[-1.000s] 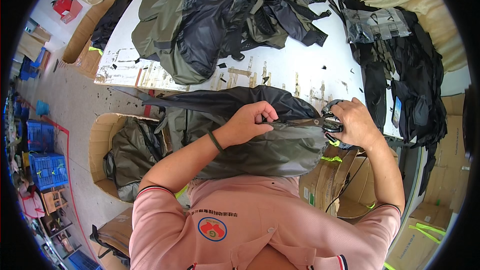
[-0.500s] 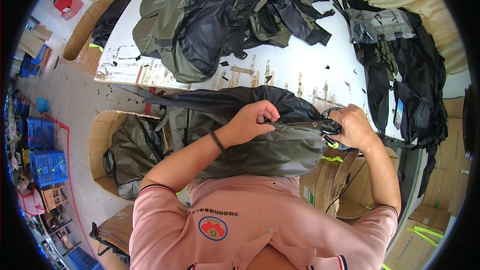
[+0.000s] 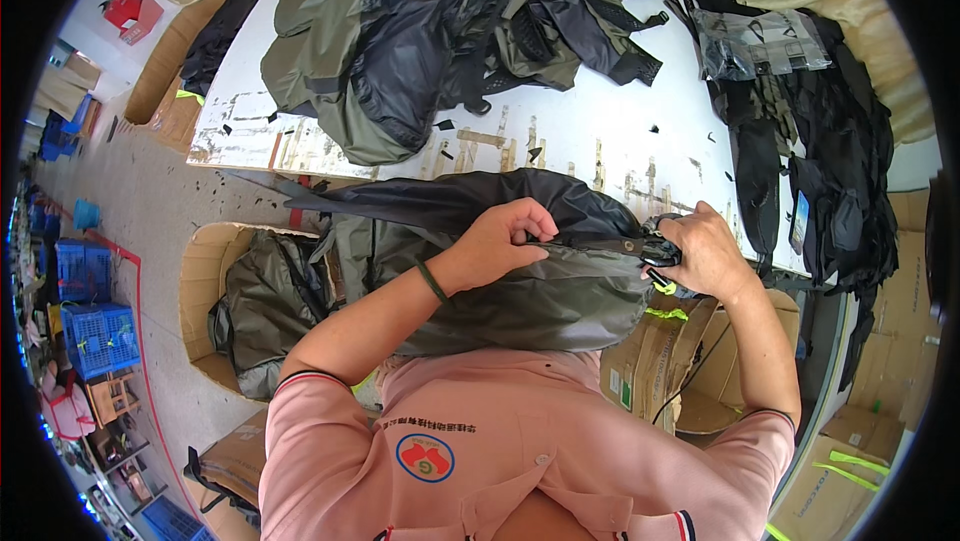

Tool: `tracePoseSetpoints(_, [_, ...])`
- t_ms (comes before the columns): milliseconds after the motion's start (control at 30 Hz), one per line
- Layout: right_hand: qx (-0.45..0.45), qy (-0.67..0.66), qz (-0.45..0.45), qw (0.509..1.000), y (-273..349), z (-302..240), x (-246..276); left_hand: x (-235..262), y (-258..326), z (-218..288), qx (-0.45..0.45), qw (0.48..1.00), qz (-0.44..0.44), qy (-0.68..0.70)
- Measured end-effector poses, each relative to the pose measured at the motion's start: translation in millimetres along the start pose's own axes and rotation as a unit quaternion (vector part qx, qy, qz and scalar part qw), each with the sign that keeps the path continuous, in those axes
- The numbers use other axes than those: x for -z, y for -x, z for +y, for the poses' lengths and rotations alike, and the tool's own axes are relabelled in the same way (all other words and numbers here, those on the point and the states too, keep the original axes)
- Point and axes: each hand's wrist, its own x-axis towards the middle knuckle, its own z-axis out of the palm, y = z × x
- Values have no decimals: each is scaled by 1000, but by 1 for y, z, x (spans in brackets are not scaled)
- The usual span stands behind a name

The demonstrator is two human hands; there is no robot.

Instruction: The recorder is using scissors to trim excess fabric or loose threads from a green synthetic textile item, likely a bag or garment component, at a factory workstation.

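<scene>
A thin olive and black fabric piece, shaped like a bag, lies bunched across my front, its black side away from me. My left hand is closed in a pinch at the seam edge near its middle. At the right end of that edge, my right hand is closed around the dark handles of scissors. Their pivot shows just left of my fingers, while the blades lie along the seam, partly hidden by cloth. A bright yellow-green cord hangs below my right hand.
Ahead, a white table bears a heap of olive and black bags and dark scraps. Black straps and pieces hang at the right. An open carton with olive fabric stands left; more cartons stand at lower right.
The scissors and my right hand have shifted very slightly, and less of the blades shows along the seam. My left hand stays at nearly the same spot.
</scene>
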Motion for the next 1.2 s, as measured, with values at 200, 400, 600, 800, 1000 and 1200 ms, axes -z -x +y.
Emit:
tracePoseSetpoints(200, [-35,-43,3,998,4,0,3,-1,0,1,-2,1000,-9,12])
tracePoseSetpoints(400, [-13,-31,-31,999,-9,-9,25,-3,4,3,-63,998,18,-12])
tracePoseSetpoints(600, [22,-31,-24,999,-23,-17,25,-7,4,3,-90,996,26,-13])
tracePoseSetpoints(800, [23,-40,-35,998,-28,-21,23,-5,5,1,-84,996,24,-12])
tracePoseSetpoints(1000, [19,-32,-31,999,-23,-19,12,-5,4,0,-80,996,29,-33])
tracePoseSetpoints(1200, [4,-33,-24,999,-20,-22,7,-5,5,2,-47,997,12,-52])
